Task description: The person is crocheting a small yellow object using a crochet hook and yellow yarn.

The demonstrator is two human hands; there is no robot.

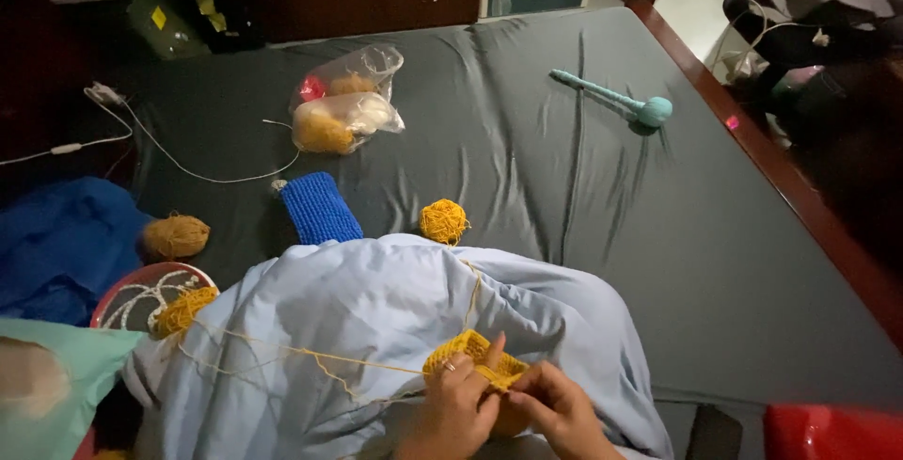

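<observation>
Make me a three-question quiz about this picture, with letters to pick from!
1. Where does the blue knitted piece lie?
A. on the grey bed sheet
B. inside the plastic bag
C. in the red bowl

2. What colour is the yarn ball just right of the blue piece?
A. green
B. yellow
C. white

3. What are the left hand and right hand doing?
A. resting flat and apart
B. holding the teal tool
C. both holding the yellow crochet piece

Answers: 1 A, it rests on the bed sheet above the pale blanket. 2 B, the ball is plainly yellow. 3 C, both hands' fingers close on the yellow piece.
</observation>
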